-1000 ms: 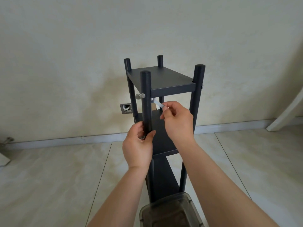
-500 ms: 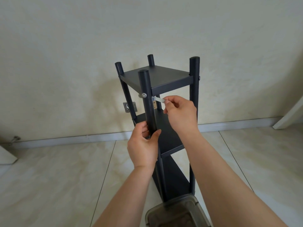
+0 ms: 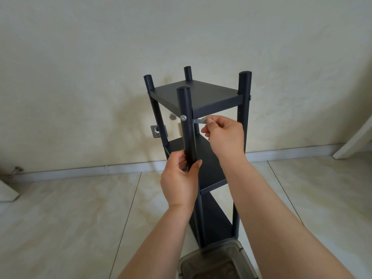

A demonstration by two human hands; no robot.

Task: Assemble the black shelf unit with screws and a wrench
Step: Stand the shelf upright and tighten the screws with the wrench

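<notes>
Shelf unit (image 3: 201, 109), black, stiff round-posted tiered frame, at frame centre on tiled floor; left hand (image 3: 181, 180) grips near post at 6 o'clock, right hand (image 3: 223, 135) pinches slim silver wrench (image 3: 199, 121) at 3 o'clock; probably light, tippy.

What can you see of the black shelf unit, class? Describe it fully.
The black shelf unit stands upright on the tiled floor by the wall: four round matt posts, flat boards between them. A silver screw sits in the near post, which the left hand grips; the right hand pinches a small wrench beside it.
</notes>
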